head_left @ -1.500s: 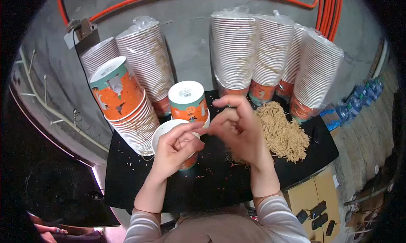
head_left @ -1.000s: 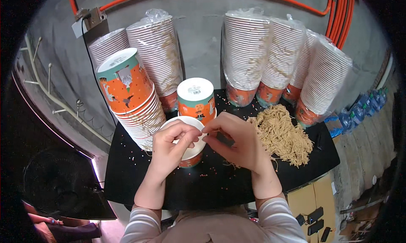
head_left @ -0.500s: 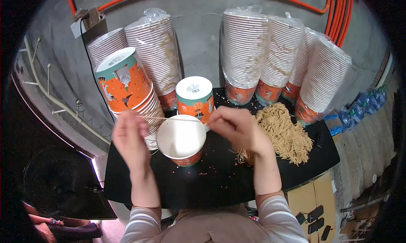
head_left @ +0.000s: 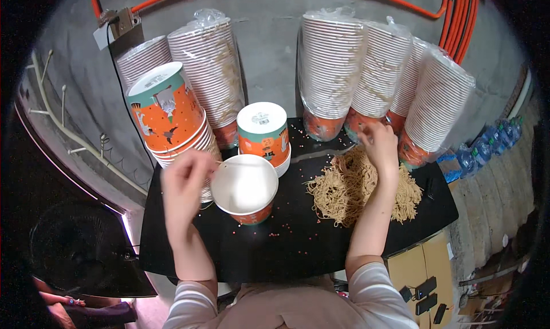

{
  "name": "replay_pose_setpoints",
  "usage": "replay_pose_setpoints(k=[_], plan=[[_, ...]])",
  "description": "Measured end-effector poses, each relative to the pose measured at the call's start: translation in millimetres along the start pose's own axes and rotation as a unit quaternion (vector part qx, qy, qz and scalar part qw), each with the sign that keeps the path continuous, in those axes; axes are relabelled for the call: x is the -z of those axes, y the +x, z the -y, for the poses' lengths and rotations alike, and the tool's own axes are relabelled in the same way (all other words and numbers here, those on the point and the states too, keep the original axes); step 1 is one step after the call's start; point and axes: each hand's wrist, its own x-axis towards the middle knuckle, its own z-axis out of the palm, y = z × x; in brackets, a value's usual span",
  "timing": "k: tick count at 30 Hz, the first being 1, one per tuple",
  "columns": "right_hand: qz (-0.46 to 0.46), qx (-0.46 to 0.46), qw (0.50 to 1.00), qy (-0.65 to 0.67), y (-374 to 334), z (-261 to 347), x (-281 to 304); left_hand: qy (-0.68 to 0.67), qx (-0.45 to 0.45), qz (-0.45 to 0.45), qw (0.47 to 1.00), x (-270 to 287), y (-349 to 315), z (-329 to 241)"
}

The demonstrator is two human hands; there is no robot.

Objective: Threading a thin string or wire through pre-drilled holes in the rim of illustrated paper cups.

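A white-lined paper tub [head_left: 244,186] with an orange printed outside stands open on the black table. At its left rim is my left hand [head_left: 186,183], slightly blurred, fingers curled together; a short bit of tan string [head_left: 222,162] shows by the fingertips. My right hand [head_left: 381,148] is over the far part of a heap of tan strings [head_left: 338,191]. Its fingers are bent and drawn together, and what they hold, if anything, is too small to make out. Beyond the open tub, an upside-down tub [head_left: 263,135] shows its white base.
To the left leans a tall stack of upturned tubs [head_left: 166,108]. Plastic-wrapped tub stacks [head_left: 329,71] line the grey wall. Small reddish bits [head_left: 275,234] are scattered on the table [head_left: 240,260]. A small black object [head_left: 429,188] lies near the right edge.
The string stretched between both hands over the open tub is no longer taut. My right hand has moved right over the heap; the left has shifted slightly down and turned.
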Motion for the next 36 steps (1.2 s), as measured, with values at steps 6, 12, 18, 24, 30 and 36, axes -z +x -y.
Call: replay_pose_setpoints(k=[6,12,18,24,30,36], plan=[[0.109,0.176,0.847,0.489,-27,129,33,0.075,-0.058,0.146,0.985,-57,-14,13],[0.244,0.136,0.705,0.652,-50,172,9,0.014,-0.004,0.147,0.989,-52,-4,23],[0.123,0.177,0.791,0.573,-53,171,27,-0.029,0.021,0.114,0.993,-49,-3,15],[0.059,0.192,0.811,0.550,-58,176,38,-0.036,-0.004,0.103,0.994,-54,-5,13],[0.043,0.160,0.807,0.567,-59,172,30,-0.113,0.045,0.144,0.982,-51,-10,4],[0.025,0.149,0.828,0.540,-52,160,36,0.244,-0.125,0.329,0.904,-32,-13,-1]])
